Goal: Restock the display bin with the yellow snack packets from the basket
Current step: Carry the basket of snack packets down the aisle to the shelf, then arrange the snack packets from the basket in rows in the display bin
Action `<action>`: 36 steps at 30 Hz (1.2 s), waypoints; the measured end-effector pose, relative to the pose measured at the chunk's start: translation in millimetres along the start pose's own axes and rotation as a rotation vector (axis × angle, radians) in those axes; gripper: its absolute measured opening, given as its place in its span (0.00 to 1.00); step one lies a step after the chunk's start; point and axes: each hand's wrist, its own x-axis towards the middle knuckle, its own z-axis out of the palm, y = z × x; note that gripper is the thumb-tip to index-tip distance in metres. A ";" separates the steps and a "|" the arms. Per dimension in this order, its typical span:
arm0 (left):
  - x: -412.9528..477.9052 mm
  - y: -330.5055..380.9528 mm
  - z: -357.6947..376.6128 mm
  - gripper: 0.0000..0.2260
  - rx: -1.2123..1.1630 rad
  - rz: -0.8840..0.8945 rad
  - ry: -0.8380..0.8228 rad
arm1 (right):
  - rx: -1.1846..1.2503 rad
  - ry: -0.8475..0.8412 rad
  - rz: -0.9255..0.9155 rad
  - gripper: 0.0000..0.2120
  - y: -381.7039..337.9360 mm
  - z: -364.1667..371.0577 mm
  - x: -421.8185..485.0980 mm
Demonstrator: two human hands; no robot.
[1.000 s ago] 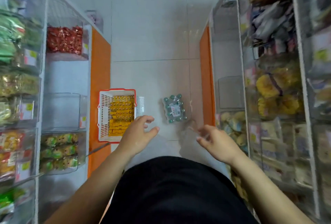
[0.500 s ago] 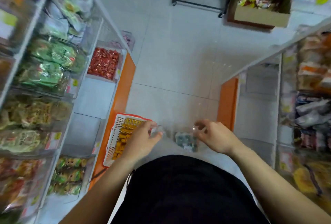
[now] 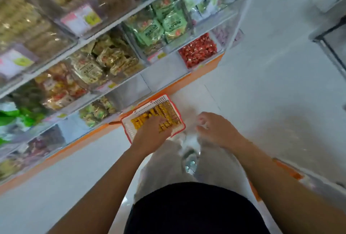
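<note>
on the floor by the shelf base, white red-rimmed plastic basket (image 3: pixel 127 130) of yellow snack packets (image 3: pixel 166 109); left hand (image 3: pixel 151 133) over the packets, grasp hidden. right hand (image 3: pixel 215 131) just beside the basket, fingers curled, hold unclear.

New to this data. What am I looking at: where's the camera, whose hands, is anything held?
There is no machine here, only a person's two bare hands. The one camera is worn on the head and looks down, so you see the arms from above, with a dark shirt at the bottom edge. The place is a shop aisle. On the floor, beside the shelves, stands a white basket with a red rim, full of yellow packets. The left hand is down on those packets; its fingers are partly hidden, so I cannot confirm a grip. The right hand hangs beside the basket with its fingers curled. The picture is blurred there, so I cannot tell whether it holds anything.
</note>
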 end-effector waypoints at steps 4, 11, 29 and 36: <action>12.8 -44.3 13.8 0.16 -0.145 -0.204 0.111 | -0.127 -0.137 -0.095 0.14 2.3 20.9 72.1; 99.1 -170.3 82.5 0.15 -0.216 -0.377 0.144 | -0.442 -0.234 -0.159 0.07 40.9 139.2 228.5; 464.4 -466.6 349.6 0.19 -0.148 -0.117 0.451 | -0.266 0.044 -0.088 0.31 218.7 498.3 602.5; 509.7 -478.0 372.2 0.30 0.045 -0.022 0.418 | 0.059 0.110 -0.157 0.17 248.5 514.0 625.7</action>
